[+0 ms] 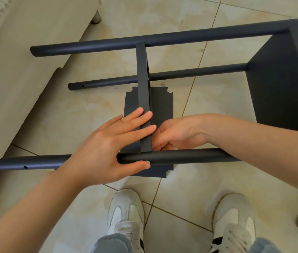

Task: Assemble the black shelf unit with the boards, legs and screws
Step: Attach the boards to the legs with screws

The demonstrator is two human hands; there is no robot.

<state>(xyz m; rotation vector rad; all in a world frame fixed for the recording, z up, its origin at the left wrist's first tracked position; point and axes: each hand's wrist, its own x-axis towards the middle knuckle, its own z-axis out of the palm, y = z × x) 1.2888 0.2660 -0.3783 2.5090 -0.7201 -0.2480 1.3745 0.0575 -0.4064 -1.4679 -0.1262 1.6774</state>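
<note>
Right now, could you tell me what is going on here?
A person is fitting the middle board into a shelf unit lying on its side. The left hand lays straight fingers on the board's edge, thumb by a screw in the near leg. The right hand is curled beside the board at that joint. The end board is already on; a loose board lies flat underneath.

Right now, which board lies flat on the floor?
The loose board with notched corners. The middle board and end board stand on edge against the legs.
</note>
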